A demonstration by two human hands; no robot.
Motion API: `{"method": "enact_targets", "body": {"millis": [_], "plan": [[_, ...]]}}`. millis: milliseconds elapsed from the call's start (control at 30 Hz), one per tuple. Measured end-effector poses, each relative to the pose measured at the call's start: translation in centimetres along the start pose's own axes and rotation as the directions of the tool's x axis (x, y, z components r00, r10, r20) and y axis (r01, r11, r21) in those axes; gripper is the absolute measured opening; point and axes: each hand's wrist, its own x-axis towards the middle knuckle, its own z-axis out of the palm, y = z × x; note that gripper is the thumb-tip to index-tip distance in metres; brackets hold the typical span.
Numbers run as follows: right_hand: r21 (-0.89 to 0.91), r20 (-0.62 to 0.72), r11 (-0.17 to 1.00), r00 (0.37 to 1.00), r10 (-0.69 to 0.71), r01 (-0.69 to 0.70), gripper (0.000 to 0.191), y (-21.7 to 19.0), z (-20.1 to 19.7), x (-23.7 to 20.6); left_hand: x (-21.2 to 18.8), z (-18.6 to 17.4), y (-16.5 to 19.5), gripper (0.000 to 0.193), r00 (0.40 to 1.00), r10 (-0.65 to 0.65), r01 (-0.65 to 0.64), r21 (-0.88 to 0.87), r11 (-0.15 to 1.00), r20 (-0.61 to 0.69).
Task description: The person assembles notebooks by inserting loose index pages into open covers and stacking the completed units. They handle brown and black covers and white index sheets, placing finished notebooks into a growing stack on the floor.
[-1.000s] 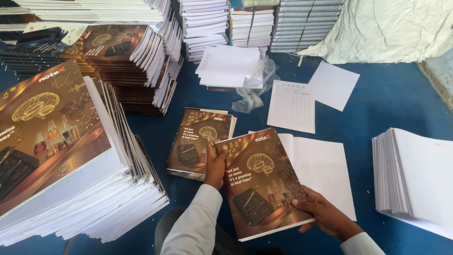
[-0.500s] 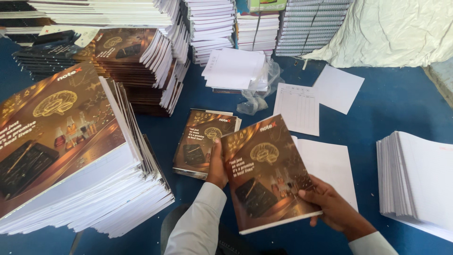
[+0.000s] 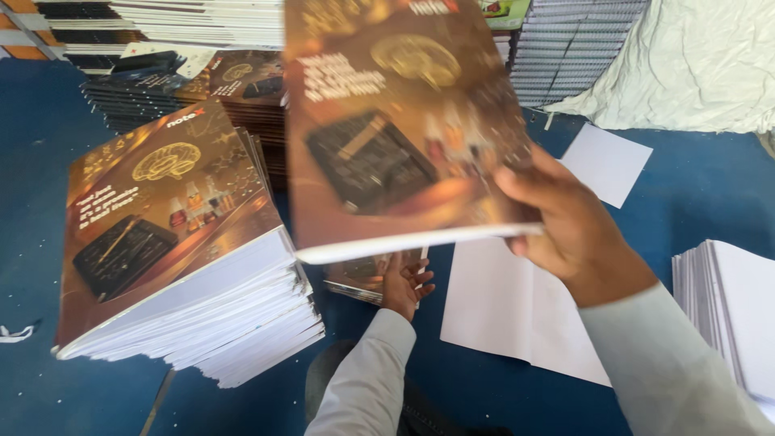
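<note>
Gripping a brown-covered notebook point(image 3: 395, 121) at upper centre, my right hand point(image 3: 565, 218) clamps its edge; my left hand point(image 3: 404, 282) rests fingers-curled on another notebook point(image 3: 359, 278) below.

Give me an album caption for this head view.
Right hand lifts a brown notebook beside a tall stack; left hand rests below.

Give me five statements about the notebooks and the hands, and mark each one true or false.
1. The right hand holds a brown-covered notebook raised above the table. True.
2. The left hand also grips that raised notebook. False: it rests on a lower notebook on the blue table.
3. A tall pile of brown-covered notebooks stands at the left. True.
4. The table surface is red. False: it is blue.
5. Loose white sheets lie on the table. True.
</note>
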Motion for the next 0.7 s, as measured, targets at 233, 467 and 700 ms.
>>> {"method": "enact_targets", "body": {"millis": [233, 467, 700], "plan": [[0.035, 0.012, 0.994, 0.995, 0.098, -0.099, 0.070, 0.9, 10.0, 7.2, -1.3, 0.6, 0.6, 0.073, 0.997, -0.074, 0.073, 0.009, 0.997, 0.029], [0.031, 0.244, 0.974, 0.947, 0.209, -0.223, 0.066, 5.7, 16.3, 11.8, -0.9, 1.0, 0.0, 0.066, 0.986, 0.041, -0.019, -0.134, 0.991, 0.163], [-0.079, 0.269, 0.946, 0.907, 0.325, -0.315, 0.055, 9.7, 18.2, 12.5, 0.0, 1.5, 0.6, 0.058, 0.963, 0.097, 0.001, -0.360, 0.933, 0.253]]}}
